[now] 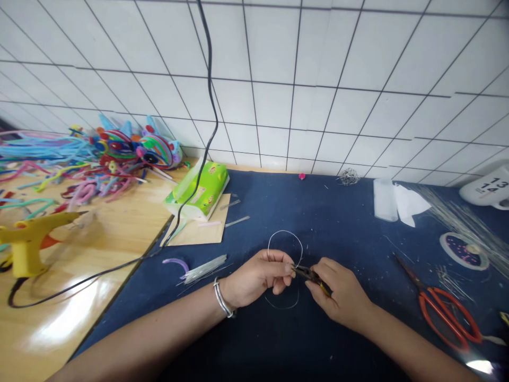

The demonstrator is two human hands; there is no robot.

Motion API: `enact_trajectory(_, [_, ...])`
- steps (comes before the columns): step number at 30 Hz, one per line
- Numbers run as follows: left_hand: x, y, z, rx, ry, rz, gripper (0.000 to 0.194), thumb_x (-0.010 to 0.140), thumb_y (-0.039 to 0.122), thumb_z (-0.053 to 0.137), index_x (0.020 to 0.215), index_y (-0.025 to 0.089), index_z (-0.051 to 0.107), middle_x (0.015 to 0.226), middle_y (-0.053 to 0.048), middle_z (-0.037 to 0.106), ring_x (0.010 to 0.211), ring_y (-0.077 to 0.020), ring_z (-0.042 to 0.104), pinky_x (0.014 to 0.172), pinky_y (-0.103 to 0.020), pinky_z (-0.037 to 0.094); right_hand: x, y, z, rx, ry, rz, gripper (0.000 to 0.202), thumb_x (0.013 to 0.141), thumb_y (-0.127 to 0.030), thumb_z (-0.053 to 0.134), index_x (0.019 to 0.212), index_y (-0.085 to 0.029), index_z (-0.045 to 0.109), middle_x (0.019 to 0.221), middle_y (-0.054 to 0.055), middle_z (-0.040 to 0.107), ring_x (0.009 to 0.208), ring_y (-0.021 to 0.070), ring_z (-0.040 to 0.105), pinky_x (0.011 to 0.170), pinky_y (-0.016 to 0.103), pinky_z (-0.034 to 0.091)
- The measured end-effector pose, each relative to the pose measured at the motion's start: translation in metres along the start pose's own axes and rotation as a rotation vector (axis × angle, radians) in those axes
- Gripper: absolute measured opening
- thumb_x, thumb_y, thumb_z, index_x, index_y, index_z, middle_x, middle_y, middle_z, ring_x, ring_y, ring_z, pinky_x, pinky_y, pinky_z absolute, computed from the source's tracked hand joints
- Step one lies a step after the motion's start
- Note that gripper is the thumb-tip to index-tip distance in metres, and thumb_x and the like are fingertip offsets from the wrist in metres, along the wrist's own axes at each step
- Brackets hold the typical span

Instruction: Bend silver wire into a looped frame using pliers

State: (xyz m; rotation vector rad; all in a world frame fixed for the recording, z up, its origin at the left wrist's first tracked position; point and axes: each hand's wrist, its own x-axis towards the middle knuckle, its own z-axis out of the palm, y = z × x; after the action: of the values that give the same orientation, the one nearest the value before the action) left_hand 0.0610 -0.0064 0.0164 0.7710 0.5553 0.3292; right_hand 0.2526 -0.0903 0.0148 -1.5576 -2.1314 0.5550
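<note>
Pinched in the fingers of my left hand is a thin wire bent into a round loop that stands above the fingertips. A second curve of wire hangs below the hand, and whether it is the same piece I cannot tell. My right hand is closed around the handles of a pair of pliers with dark jaws and a bit of yellow on the grip. The jaws meet the wire right at my left fingertips. A bundle of straight wires and a purple curved strip lie left of my left hand.
Red-handled scissors and an oval dish lie at right, near long wires and a white mug. At left are a yellow glue gun, a green tissue pack and colourful pipe cleaners. A black cable hangs down.
</note>
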Motion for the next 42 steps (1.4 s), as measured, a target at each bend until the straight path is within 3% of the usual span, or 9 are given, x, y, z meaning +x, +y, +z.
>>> enact_trajectory(10, [-0.0022,-0.0036,-0.0023,-0.171,-0.177,-0.156,0.005,0.071,0.011,0.056,0.071,0.01,0.06,0.052,-0.002,0.057,0.036,-0.007,0.046,0.038,-0.019,0.029,-0.0027,0.0021,-0.0027,-0.12,0.007,-0.138,0.013,0.081,-0.023,0.043,0.08,-0.016,0.053,0.074,0.005,0.05,0.068,0.0153,0.043,0.062,0.029,0.036])
enact_trajectory(19, [-0.0034,-0.0075,0.0016,-0.258,-0.234,-0.145,0.005,0.07,0.009,0.056,0.072,0.009,0.06,0.055,-0.004,0.06,0.037,-0.0075,0.046,0.037,-0.019,0.03,-0.003,0.003,0.0024,-0.092,0.095,-0.228,0.011,0.078,-0.023,0.046,0.075,-0.015,0.053,0.067,0.002,0.046,0.061,0.0131,0.041,0.055,0.026,0.033])
enact_trajectory(28, [-0.0033,-0.0103,0.0026,-0.274,-0.268,-0.13,0.005,0.072,0.009,0.054,0.073,0.01,0.059,0.057,-0.004,0.06,0.037,-0.0071,0.046,0.038,-0.019,0.03,-0.0048,0.0046,0.0046,-0.052,0.058,-0.227,0.011,0.079,-0.022,0.046,0.073,-0.015,0.051,0.067,0.002,0.044,0.061,0.0125,0.04,0.056,0.027,0.032])
enact_trajectory(38, [-0.0022,-0.0064,0.0034,-0.118,-0.119,-0.012,0.005,0.076,0.014,0.055,0.074,0.01,0.057,0.061,-0.002,0.057,0.042,-0.0054,0.046,0.044,-0.019,0.032,-0.0043,0.0031,0.0069,-0.08,0.05,-0.091,0.014,0.082,-0.024,0.043,0.074,-0.015,0.05,0.07,0.002,0.044,0.063,0.0128,0.041,0.058,0.027,0.033])
enact_trajectory(42, [-0.002,-0.0059,0.0066,0.037,-0.004,0.115,0.011,0.078,0.02,0.056,0.074,0.011,0.056,0.064,-0.001,0.056,0.047,-0.0053,0.046,0.047,-0.019,0.033,-0.0033,0.002,0.0067,-0.091,0.066,-0.035,0.015,0.083,-0.026,0.042,0.081,-0.015,0.052,0.073,0.003,0.046,0.068,0.014,0.043,0.062,0.027,0.035])
